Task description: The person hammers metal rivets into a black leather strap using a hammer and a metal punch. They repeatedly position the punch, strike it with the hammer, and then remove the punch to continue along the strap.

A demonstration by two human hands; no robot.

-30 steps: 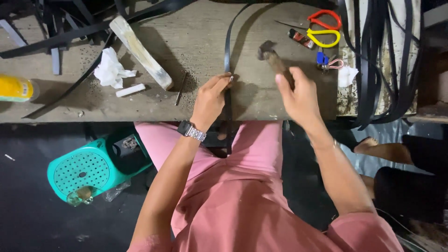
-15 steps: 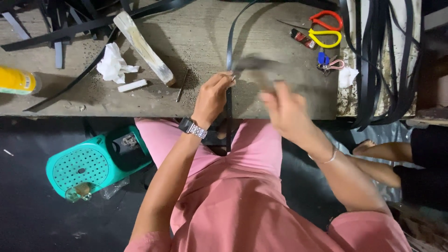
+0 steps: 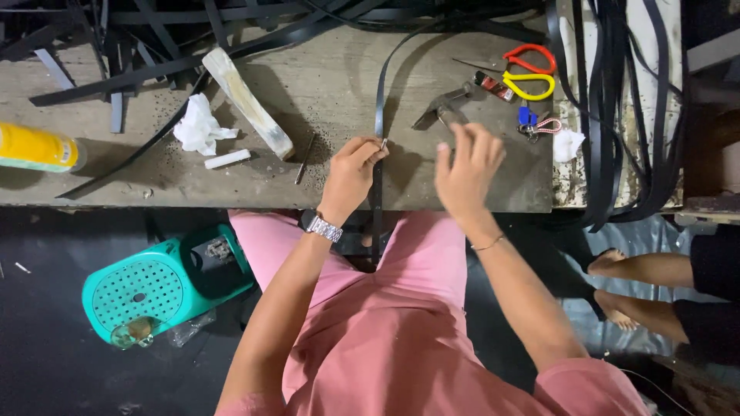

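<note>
A narrow black strap runs down the worn workbench and over its front edge between my knees. My left hand, with a wristwatch, pinches the strap near a small metal piece at my fingertips. To the right, my right hand hovers just above the bench with its fingers spread and nothing in them. A hammer lies on the bench just beyond my right fingertips, apart from them.
Red scissors, yellow scissors and small keys lie at the back right. A wooden block, crumpled white paper and a yellow bottle sit left. Black straps hang at right. A teal stool and another person's feet are below.
My right hand swung the hammer at the strap, then laid it on the bench and let go. My left hand stayed pinched on the strap.
</note>
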